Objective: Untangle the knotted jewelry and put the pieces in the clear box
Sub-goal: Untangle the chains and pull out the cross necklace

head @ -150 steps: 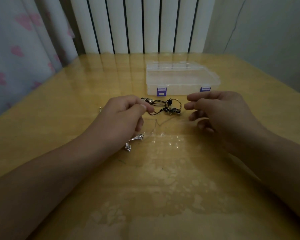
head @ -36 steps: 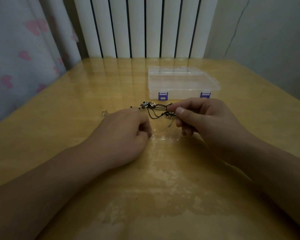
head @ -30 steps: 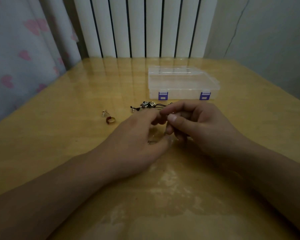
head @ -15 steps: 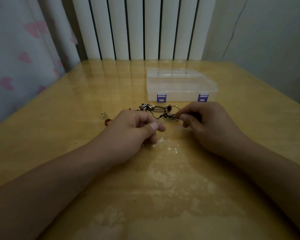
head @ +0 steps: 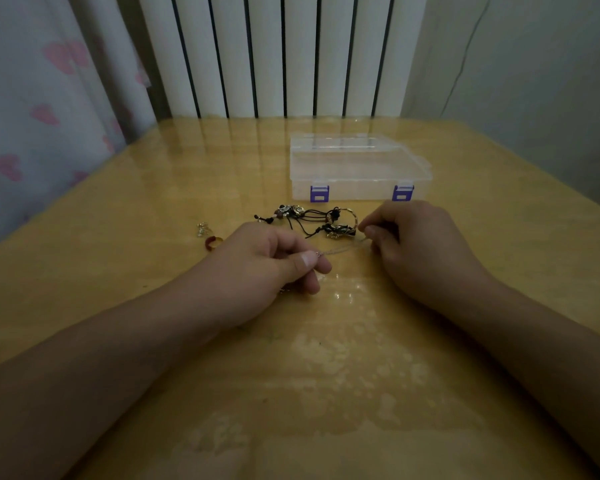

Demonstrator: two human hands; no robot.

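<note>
Here my left hand point(head: 257, 268) and right hand point(head: 420, 244) each pinch an end of a thin chain point(head: 343, 249), stretched between them above the table point(head: 118, 237). The knotted jewelry point(head: 312, 221) lies just beyond, before the closed clear box point(head: 357, 168) toward the far edge.

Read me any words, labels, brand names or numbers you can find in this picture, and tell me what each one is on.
None: no readable text shows anywhere in this view.
The clear box has a plain lid, and its purple latches carry no lettering that can be made out.
The knotted jewelry and the curtain, printed with pink hearts, bear no words.
</note>
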